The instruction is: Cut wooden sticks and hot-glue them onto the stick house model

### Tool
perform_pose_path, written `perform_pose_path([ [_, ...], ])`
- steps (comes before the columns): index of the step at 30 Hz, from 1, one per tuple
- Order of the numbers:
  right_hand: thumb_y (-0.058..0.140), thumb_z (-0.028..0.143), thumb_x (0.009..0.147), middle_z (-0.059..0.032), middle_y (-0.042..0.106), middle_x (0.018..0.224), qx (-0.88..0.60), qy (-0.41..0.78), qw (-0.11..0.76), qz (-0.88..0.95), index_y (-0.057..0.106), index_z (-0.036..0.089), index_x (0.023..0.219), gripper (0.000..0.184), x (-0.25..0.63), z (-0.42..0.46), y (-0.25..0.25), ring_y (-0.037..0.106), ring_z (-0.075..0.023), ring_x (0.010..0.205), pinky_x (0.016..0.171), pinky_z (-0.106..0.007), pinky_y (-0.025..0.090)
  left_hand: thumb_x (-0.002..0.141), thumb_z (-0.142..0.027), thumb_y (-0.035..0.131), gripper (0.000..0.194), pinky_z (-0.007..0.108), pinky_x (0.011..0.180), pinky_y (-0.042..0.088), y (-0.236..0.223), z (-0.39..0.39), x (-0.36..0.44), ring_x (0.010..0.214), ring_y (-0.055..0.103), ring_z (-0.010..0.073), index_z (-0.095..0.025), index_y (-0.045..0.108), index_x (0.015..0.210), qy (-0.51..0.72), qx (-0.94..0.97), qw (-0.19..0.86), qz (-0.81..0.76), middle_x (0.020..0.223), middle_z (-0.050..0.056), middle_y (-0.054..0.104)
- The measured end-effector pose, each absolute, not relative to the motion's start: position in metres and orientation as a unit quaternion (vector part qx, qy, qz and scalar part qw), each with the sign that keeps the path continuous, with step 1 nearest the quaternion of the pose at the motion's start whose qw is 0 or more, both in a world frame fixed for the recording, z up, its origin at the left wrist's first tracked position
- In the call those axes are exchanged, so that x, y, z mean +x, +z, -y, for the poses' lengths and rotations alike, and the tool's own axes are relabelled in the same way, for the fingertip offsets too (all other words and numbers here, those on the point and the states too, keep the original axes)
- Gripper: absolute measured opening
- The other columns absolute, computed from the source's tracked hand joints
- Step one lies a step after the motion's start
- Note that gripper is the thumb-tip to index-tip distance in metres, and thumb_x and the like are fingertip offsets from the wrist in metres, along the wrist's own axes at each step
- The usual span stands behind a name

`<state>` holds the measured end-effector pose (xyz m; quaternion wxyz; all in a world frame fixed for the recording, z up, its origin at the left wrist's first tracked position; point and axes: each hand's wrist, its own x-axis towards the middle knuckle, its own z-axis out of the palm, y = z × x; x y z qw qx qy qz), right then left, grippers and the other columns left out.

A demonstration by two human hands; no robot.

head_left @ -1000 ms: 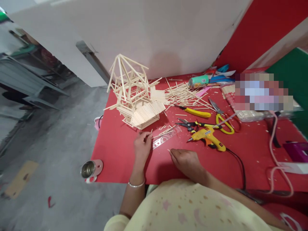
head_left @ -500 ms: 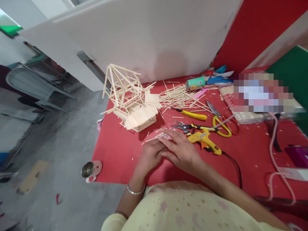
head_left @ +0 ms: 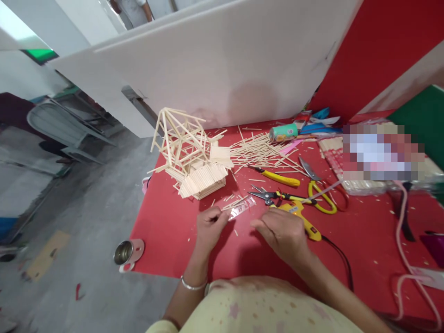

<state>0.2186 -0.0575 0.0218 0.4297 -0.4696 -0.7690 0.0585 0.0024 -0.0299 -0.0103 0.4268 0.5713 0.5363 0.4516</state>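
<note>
My left hand (head_left: 211, 231) is curled into a loose fist over the red table, with nothing visible in it. Its thumb is near one end of a clear plastic strip (head_left: 243, 207), where several short sticks (head_left: 233, 203) lie. To the right, my right hand (head_left: 282, 231) is also closed, its thumb toward the left and nothing showing in its fingers. Just behind it lies a yellow hot glue gun (head_left: 308, 226), partly covered by the hand. A model building made of thin wooden sticks (head_left: 203, 180) stands beyond my left hand, with an open roof frame.
Loose sticks (head_left: 256, 150) are piled behind, near a green can (head_left: 283, 132). Yellow-handled pliers (head_left: 280, 178), black-bladed snips (head_left: 265, 196) and scissors (head_left: 322, 196) lie on the right. A mug (head_left: 133, 252) is at the left table edge (head_left: 149, 273). A pink cord (head_left: 398, 231) runs at right.
My hands have come apart: the right hand lifted off the left and moved right. Its outstretched fingers have curled in. The plastic strip now shows more fully. The view has shifted slightly.
</note>
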Motion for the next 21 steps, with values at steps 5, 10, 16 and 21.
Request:
perform_pose_path([
  [5, 0.061, 0.021, 0.096, -0.0037, 0.078, 0.091, -0.467, 0.06, 0.415, 0.779, 0.072, 0.022, 0.1, 0.012, 0.215, 0.058, 0.021, 0.071, -0.0159, 0.079, 0.077, -0.029, 0.053, 0.086, -0.025, 0.067, 0.013, 0.025, 0.064, 0.046, -0.018, 0.018, 0.007, 0.069, 0.057, 0.0131, -0.019, 0.072, 0.096, 0.403, 0.654, 0.326, -0.551, 0.085, 0.004, 0.066],
  [10, 0.062, 0.022, 0.095, -0.0038, 0.08, 0.098, -0.524, 0.043, 0.407, 0.747, 0.074, 0.024, 0.105, 0.016, 0.235, 0.059, 0.018, 0.074, -0.018, 0.087, 0.083, -0.029, 0.056, 0.094, -0.024, 0.057, 0.018, 0.031, 0.08, 0.05, -0.029, 0.001, 0.0, 0.087, 0.064, 0.0192, -0.019, 0.073, 0.089, 0.341, 0.717, 0.229, -0.563, 0.091, 0.008, 0.07],
  [16, 0.059, 0.026, 0.098, -0.0034, 0.079, 0.102, -0.558, 0.04, 0.328, 0.761, 0.076, 0.024, 0.103, 0.018, 0.273, 0.048, 0.018, 0.074, -0.0186, 0.091, 0.082, -0.029, 0.054, 0.098, -0.025, 0.053, 0.02, 0.028, 0.076, 0.046, -0.033, -0.017, 0.015, 0.088, 0.065, 0.0185, -0.022, 0.073, 0.097, 0.252, 0.77, 0.204, -0.549, 0.097, 0.007, 0.071],
  [21, 0.057, 0.032, 0.1, -0.0036, 0.078, 0.097, -0.541, 0.053, 0.249, 0.801, 0.077, 0.025, 0.102, 0.021, 0.29, 0.038, 0.025, 0.073, -0.0178, 0.083, 0.074, -0.028, 0.052, 0.096, -0.018, 0.053, 0.021, 0.028, 0.069, 0.041, -0.042, -0.039, 0.03, 0.088, 0.063, 0.0195, -0.022, 0.073, 0.091, 0.186, 0.836, 0.191, -0.481, 0.096, 0.008, 0.068],
])
